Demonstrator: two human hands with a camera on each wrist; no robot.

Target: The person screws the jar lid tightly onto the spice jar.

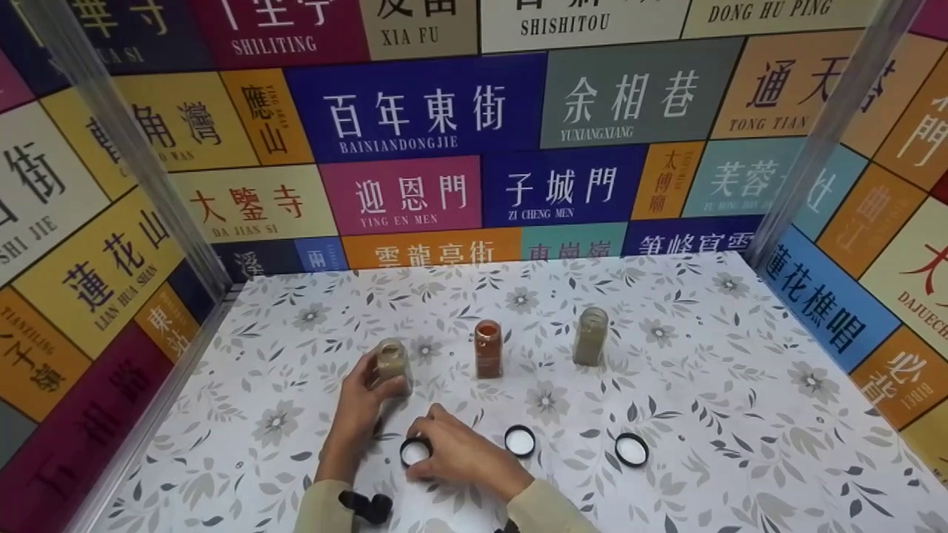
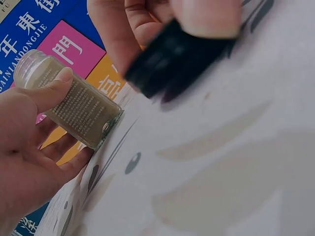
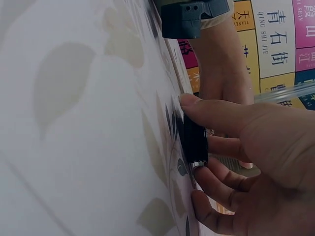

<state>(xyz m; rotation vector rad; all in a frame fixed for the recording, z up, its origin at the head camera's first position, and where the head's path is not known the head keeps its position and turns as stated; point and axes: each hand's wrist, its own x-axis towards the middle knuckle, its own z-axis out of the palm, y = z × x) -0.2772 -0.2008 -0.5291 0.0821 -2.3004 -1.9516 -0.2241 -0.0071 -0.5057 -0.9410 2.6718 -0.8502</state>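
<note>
My left hand (image 1: 363, 392) grips a square glass spice jar (image 1: 392, 363) of greyish-tan powder, its mouth uncovered; thumb and fingers wrap its sides. Printed text covers the face of that jar (image 2: 81, 101) in the left wrist view. Close to the tabletop, my right hand (image 1: 463, 451) pinches a black screw lid (image 1: 415, 452) by its rim, white inside facing up. From the right wrist, the lid (image 3: 195, 137) shows edge-on between thumb and fingers. Behind the hands stand an uncapped jar of orange-red powder (image 1: 489, 355) and another uncapped jar of greyish-green powder (image 1: 590, 340).
Two more black lids lie inside-up on the table, one near the middle (image 1: 520, 441) and one to the right (image 1: 632, 450). A floral-patterned cloth (image 1: 711, 400) covers the table. Colourful sign-printed walls (image 1: 415, 104) enclose the back and sides, with clear corner posts (image 1: 811, 148).
</note>
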